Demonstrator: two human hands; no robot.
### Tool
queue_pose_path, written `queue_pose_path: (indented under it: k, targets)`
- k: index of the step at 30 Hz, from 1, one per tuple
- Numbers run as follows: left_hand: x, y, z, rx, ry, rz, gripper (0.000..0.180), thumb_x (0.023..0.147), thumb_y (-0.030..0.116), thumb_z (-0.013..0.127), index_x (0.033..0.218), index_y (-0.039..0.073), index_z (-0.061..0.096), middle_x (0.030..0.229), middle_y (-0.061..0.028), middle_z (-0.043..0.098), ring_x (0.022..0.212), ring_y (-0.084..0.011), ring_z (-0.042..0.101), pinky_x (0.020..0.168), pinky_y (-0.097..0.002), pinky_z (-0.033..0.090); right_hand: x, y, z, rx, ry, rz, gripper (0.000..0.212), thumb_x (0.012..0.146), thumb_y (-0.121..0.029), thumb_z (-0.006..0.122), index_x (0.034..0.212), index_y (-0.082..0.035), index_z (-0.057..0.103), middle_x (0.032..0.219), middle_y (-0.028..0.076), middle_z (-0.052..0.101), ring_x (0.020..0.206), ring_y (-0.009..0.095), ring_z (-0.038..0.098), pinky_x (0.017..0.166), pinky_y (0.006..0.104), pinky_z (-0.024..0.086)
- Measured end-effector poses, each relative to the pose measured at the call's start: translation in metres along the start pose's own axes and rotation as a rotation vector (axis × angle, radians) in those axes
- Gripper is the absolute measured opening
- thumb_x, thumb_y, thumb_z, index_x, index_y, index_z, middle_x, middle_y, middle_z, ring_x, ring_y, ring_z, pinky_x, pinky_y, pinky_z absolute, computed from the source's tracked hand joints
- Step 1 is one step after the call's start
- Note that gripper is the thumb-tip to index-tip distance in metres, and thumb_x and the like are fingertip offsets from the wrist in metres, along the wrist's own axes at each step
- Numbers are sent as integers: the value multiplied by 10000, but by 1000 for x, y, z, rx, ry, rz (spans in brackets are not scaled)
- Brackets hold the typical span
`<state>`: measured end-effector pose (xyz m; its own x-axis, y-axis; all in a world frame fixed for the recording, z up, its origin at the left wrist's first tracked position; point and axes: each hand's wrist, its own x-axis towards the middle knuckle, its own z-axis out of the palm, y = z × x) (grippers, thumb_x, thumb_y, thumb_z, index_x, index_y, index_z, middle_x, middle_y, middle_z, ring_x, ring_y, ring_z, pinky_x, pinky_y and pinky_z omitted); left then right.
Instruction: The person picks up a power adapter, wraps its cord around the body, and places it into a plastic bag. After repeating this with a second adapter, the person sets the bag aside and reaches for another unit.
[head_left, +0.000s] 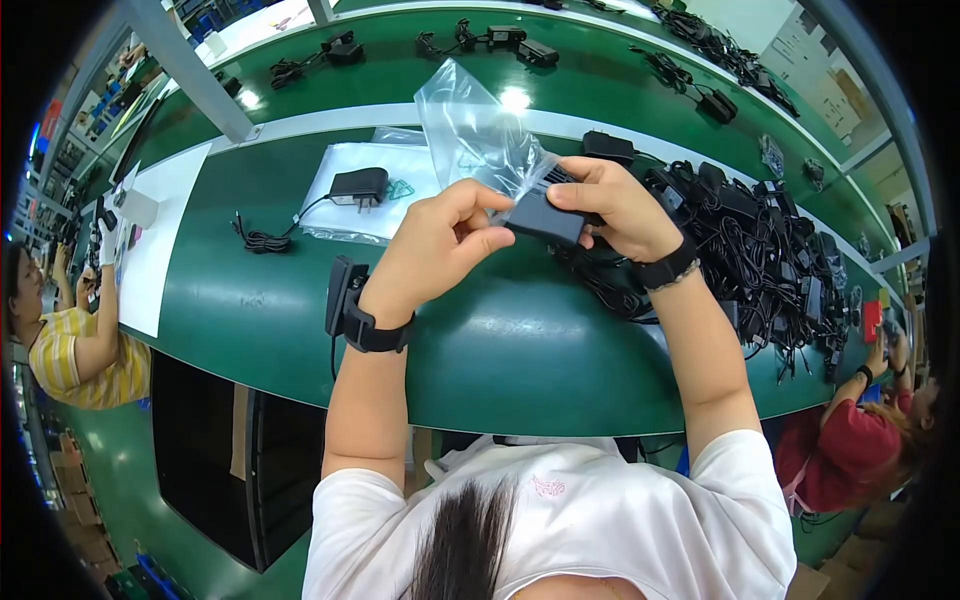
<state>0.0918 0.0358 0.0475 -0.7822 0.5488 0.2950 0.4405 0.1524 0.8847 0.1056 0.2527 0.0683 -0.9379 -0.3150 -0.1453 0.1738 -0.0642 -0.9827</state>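
Observation:
My right hand (628, 212) grips a black power adapter (545, 220) over the middle of the bench, thumb on top. A bundled black cable (610, 290) hangs below it. Close on its left, my left hand (445, 238) has its thumb and index finger curled at the gathered lower end of a clear plastic bag (465, 120), which stands up beyond both hands. Bag and adapter meet between my hands; whether the adapter is partly inside is unclear. Another black plug adapter (357, 186) lies on a stack of clear bags (325, 215), its cable coil (263, 241) left of it.
A large heap of black adapters and cables (770, 265) covers the right of the green bench (260, 300). More adapters (535, 52) lie on the green surface beyond the pale rail. A metal post (195, 75) rises at the far left. People sit at both sides.

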Motion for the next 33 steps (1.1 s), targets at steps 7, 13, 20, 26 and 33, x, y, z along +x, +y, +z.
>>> queue_pose_path:
  k: [7,13,20,26,33]
  targets:
    - [5,-6,32,8,91,154,160,817,54,601,961,12,547,721,-27,572,627,-76,514,597,-205,414,12,19,30,534,250,44,160,865,-183,555,977,-69,570,878,11,590,756,93,573,631,241,502]
    - [6,-12,25,-41,261,141,142,814,23,573,956,32,561,761,-90,611,666,-173,586,611,-260,456,11,20,32,549,114,-141,354,845,-65,552,1189,-30,477,1025,62,581,917,146,572,802,309,486]
    - [6,-1,38,198,324,438,85,764,18,586,841,53,591,728,-91,585,627,-270,534,562,-329,438,20,43,34,-627,315,-653,493,765,-4,591,1237,-4,448,1068,51,572,896,94,550,811,238,433]
    - [4,2,39,321,271,429,74,769,16,578,836,46,575,721,-103,584,658,-273,559,580,-335,444,32,39,28,360,-14,-32,338,811,2,539,1147,1,498,1015,39,583,865,104,554,765,233,442]
    - [5,3,50,308,266,437,128,716,-51,571,783,55,596,730,-114,600,661,-303,563,597,-368,440,24,21,41,79,174,-430,440,735,-51,622,1138,45,474,1030,131,579,913,193,558,784,288,457]
